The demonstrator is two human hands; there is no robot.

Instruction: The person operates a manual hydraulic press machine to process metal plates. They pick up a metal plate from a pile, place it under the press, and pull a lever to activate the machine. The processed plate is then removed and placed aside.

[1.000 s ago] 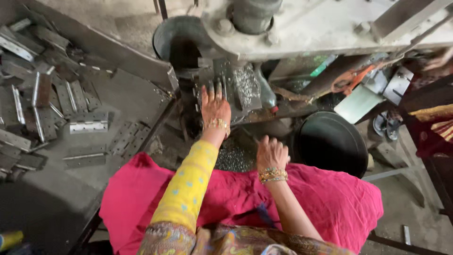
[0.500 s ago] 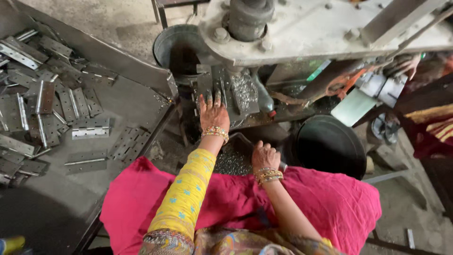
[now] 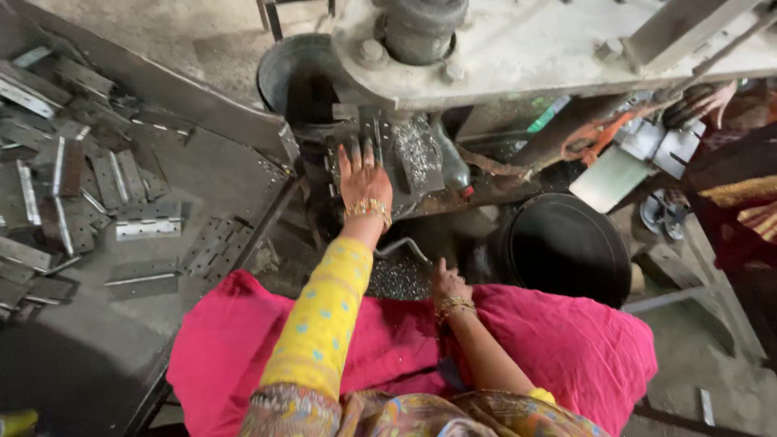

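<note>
Grimy workshop floor surrounds a grey press machine (image 3: 518,48), with metal hinges (image 3: 146,220) scattered at nine o'clock. Left hand (image 3: 364,182) lies flat, fingers spread toward twelve o'clock, on a metal plate (image 3: 387,137) whose long axis runs six to twelve. Right hand (image 3: 447,285), fingers curled, dips into small metal pieces (image 3: 396,279) at six o'clock; its grip cannot be told.

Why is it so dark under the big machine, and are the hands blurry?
Head view: the machine catches daylight on top and shades the space beneath; the black tub looks almost featureless. The left hand is fairly sharp, the right hand slightly soft. The metal hinges glint palely.
</note>
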